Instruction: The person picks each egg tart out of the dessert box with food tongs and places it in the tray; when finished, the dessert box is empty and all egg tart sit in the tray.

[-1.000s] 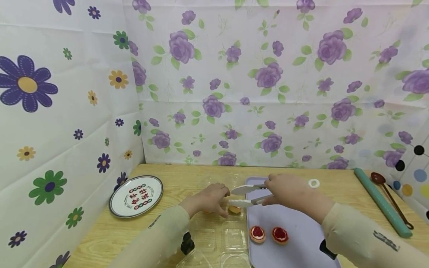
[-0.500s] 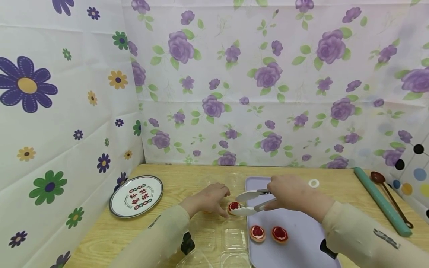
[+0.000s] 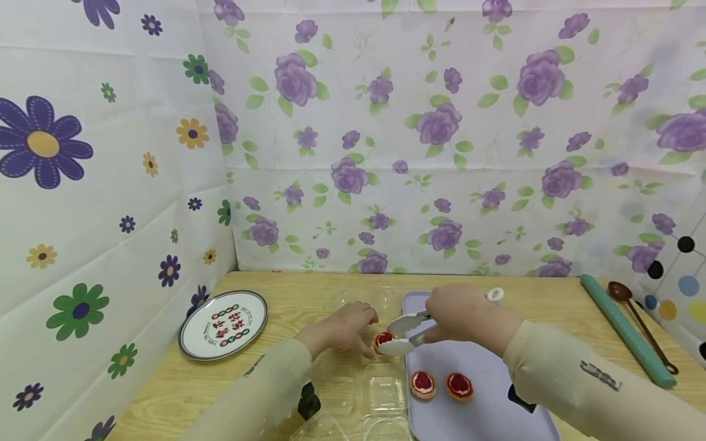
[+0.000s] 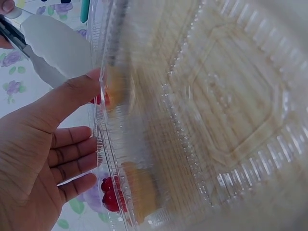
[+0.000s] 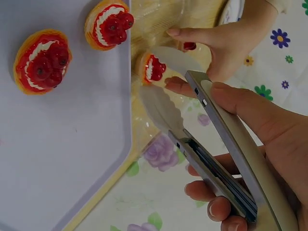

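Observation:
My left hand (image 3: 343,327) touches the edge of a clear plastic container (image 4: 226,159) with its thumb and relaxed fingers. In the right wrist view, a red-topped tart (image 5: 153,68) sits in the container between the two white tips of the tongs. My right hand (image 3: 466,315) grips the tongs (image 3: 397,347), whose arms stand apart. Another cherry tart (image 4: 137,192) lies in the container by the left fingers, mostly hidden in the head view. Two tarts (image 3: 422,384) (image 3: 459,386) rest on the lilac tray (image 3: 491,380) below the right hand.
Clear plastic packaging (image 3: 386,392) lies in front of the left hand. A rimmed plate (image 3: 223,324) stands at the left. On the right are a green rolling pin (image 3: 629,331) and a brown ladle (image 3: 622,291). Floral sheets (image 3: 353,135) hang behind the table.
The tart by the tongs now shows its red top, where its orange side showed before. The tongs' tips have shifted slightly lower, and my right hand slightly left. My left hand stays put.

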{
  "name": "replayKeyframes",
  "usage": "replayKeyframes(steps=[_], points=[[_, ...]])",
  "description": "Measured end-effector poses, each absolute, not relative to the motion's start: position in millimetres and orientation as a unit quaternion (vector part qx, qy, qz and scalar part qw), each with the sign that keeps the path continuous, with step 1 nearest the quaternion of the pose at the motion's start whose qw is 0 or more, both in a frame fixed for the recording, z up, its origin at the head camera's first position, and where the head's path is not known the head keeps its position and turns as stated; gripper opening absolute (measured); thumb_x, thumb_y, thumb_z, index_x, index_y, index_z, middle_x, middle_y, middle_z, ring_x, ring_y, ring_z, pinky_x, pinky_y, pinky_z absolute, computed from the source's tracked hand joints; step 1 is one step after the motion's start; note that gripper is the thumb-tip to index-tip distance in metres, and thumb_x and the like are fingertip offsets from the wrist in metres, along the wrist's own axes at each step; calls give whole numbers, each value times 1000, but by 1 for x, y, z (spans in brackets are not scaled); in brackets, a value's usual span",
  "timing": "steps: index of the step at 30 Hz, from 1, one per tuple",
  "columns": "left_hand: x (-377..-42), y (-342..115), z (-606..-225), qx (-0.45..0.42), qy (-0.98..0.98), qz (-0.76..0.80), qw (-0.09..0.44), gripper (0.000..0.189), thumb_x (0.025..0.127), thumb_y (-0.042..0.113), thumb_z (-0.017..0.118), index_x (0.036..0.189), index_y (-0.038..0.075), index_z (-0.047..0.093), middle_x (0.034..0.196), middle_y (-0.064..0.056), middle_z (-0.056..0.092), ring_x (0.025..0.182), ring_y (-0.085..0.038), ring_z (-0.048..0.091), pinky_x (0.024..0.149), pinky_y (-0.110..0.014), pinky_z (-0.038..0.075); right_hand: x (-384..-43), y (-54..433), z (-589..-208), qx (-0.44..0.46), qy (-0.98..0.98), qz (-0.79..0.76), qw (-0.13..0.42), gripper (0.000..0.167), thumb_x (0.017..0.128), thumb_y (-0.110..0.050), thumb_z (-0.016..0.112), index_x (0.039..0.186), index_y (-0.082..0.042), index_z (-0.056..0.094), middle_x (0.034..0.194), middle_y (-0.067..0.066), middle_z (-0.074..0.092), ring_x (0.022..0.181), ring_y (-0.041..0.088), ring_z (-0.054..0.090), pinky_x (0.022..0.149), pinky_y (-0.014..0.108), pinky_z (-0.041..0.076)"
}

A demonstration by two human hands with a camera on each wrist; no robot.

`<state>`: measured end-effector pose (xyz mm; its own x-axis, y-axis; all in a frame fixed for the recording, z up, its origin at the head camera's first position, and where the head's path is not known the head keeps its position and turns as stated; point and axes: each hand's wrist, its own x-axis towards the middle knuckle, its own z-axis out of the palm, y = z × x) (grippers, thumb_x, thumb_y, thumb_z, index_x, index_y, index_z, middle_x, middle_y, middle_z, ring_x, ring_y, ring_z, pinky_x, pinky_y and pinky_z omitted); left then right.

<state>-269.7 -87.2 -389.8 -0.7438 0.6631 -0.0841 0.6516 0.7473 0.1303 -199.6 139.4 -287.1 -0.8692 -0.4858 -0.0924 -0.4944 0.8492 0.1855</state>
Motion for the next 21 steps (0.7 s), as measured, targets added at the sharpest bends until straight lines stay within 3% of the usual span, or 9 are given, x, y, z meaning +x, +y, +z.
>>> replayKeyframes(steps=[8, 21], points=[[-269, -85, -390, 360, 930, 45, 64, 67, 72, 48, 81, 122, 10, 58, 116, -1, 60, 107, -18, 53, 96, -30, 45, -201, 135, -297, -255, 960, 117, 12, 43, 75, -52, 75, 67, -11, 64, 57, -5, 52, 53, 10, 43, 49, 25, 41], [-269, -86, -391, 355, 932, 44, 65, 67, 72, 48, 81, 122, 11, 57, 114, 0, 59, 105, -15, 53, 94, -29, 45, -198, 137, -296, -270, 956, 109, 1, 40, 75, -49, 76, 66, -12, 64, 58, -5, 51, 52, 9, 40, 48, 23, 36]])
